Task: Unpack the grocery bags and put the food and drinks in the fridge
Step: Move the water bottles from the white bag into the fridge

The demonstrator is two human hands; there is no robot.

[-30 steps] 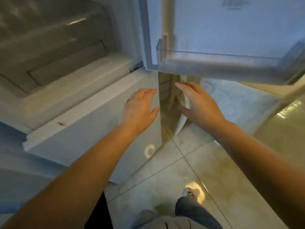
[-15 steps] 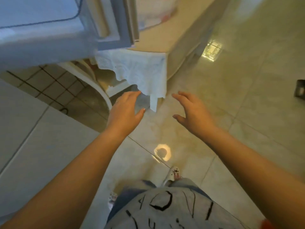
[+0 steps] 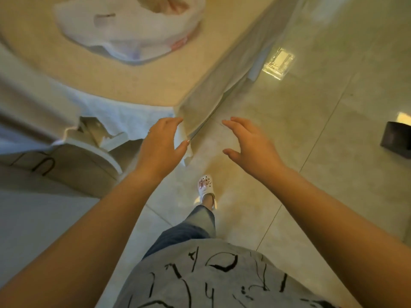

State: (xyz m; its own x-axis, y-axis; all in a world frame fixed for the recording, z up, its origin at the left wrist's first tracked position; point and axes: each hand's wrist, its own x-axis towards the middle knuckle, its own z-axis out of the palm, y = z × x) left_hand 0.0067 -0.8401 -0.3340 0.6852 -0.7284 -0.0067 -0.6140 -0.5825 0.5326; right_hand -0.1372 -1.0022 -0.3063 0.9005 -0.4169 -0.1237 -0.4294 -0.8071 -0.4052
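— Where's the grocery bag?

— The white plastic grocery bag (image 3: 133,30) sits on the table (image 3: 155,85), up at the far end from me, slumped and open at the top. Something pinkish shows through the opening, but it's too blurred for me to name.

— And your hands?

— Both are out in front of me and hold nothing. My left hand (image 3: 159,147) hangs just before the near corner of the table, fingers loosely curved, thumb apart from them; there's a ring on one finger. My right hand (image 3: 251,145) is over the tiled floor (image 3: 311,107), beside the table's corner, fingers relaxed and spread a little. Neither touches the bag, which is well apart from them.

— What's around the table?

— A pale tablecloth (image 3: 200,103) drapes over its edge and hangs down at the corner near my left hand. To the left under it there's a white chair (image 3: 106,152). Below me I see my jeans, a grey printed shirt, and one white clog (image 3: 205,185) on the floor. A dark object (image 3: 395,138) stands at the right edge; I can't tell what it is.
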